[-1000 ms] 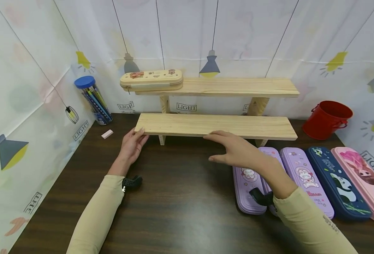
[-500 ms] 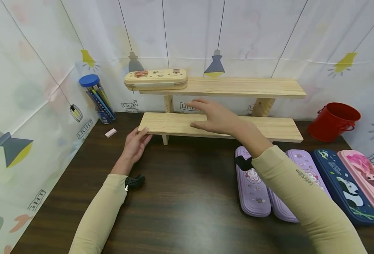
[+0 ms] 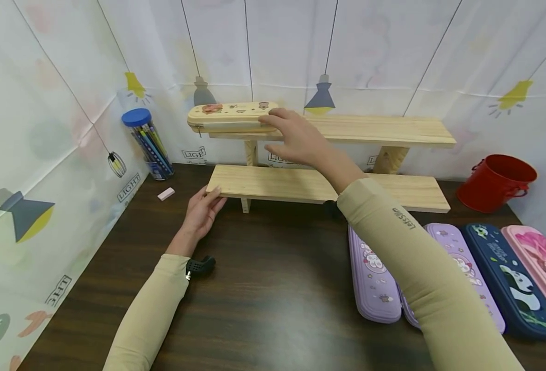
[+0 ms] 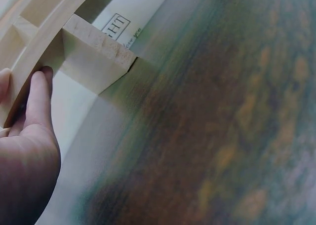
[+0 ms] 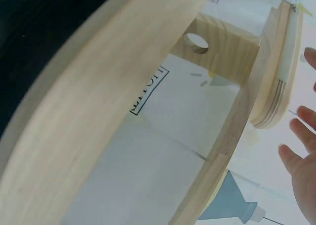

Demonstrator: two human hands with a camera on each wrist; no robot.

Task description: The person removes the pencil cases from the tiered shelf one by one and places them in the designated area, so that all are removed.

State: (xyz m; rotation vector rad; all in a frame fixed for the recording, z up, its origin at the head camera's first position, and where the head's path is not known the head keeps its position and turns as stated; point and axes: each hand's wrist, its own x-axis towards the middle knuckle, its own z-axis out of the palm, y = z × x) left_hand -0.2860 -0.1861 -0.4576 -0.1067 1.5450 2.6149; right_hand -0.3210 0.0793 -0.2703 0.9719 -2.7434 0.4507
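A two-tier wooden shelf (image 3: 296, 183) stands at the back of the table. My left hand (image 3: 201, 214) grips the left front corner of its lower board, thumb on top and fingers beneath; the left wrist view shows those fingers (image 4: 39, 99) under the board. A cream pencil case (image 3: 231, 114) with printed pictures lies on the left end of the upper board, slightly overhanging it. My right hand (image 3: 298, 136) is raised at the case's right end, fingers spread. In the right wrist view a gap separates the fingers (image 5: 301, 131) from the cream pencil case (image 5: 279, 77).
Purple pencil cases (image 3: 376, 288), a navy panda case (image 3: 514, 278) and a pink case (image 3: 539, 252) lie in a row at right, partly behind my right sleeve. A red bucket (image 3: 495, 183) stands behind them. A pencil tub (image 3: 147, 144) and pink eraser (image 3: 166, 194) are at left.
My right hand has moved up and left, from in front of the lower board to the right end of the cream pencil case. The left hand has kept its grip on the shelf.
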